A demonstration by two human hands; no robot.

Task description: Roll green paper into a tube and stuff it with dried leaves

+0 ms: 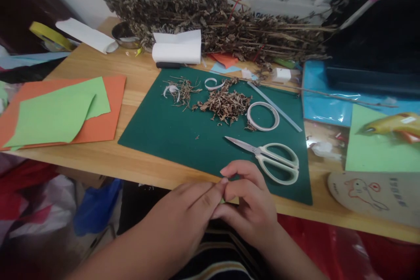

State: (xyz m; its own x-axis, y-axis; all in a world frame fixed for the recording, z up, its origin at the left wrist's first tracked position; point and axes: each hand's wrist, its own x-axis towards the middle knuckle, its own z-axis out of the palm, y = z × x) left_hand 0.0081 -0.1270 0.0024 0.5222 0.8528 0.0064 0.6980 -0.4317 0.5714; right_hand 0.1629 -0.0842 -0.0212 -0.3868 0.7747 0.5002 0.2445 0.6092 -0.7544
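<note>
My left hand (pixel 197 205) and my right hand (pixel 251 203) meet at the table's front edge, fingers closed. A sliver of pale green (pixel 223 201) shows between them; the rest of it is hidden by the fingers. Just beyond my right hand, scissors with cream handles (pixel 277 157) lie on the green cutting mat (pixel 164 133), blades slightly apart. Farther back on the mat are a pile of crumbled dried leaves (pixel 225 104), a roll of white tape (pixel 277 119), a small heap of dry stems (pixel 185 92), and a translucent glue stick (pixel 278 109).
Orange paper (pixel 113 96) and green sheets (pixel 52 118) lie at the left. Bundled dried plants (pixel 183 4) line the back behind a white paper roll (pixel 177 52). At right are a yellow glue gun (pixel 393 124), a blue packet (pixel 318 111) and a cartoon-printed board (pixel 377 197).
</note>
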